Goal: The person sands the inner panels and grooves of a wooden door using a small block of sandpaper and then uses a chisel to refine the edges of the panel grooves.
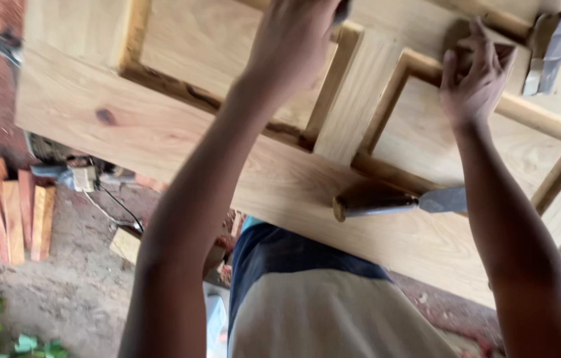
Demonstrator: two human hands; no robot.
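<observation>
The right hand [474, 79] pressed flat, fingers spread, on the panelled wooden door [181, 132]; the left hand [294, 43] gripped something dark, beyond a chisel [396, 200].

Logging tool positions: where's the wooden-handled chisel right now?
In the head view the chisel lies flat on the wooden door, right of centre near its lower rail, between the two forearms and below the right hand.

Soft, even daylight, bright but without glare. The pale panelled wooden door [161, 132] carries dark shadows in its recessed mouldings. Motion blur smears everything, worst at the left hand [294, 40] and the reddish dirt ground [62, 265].
</observation>
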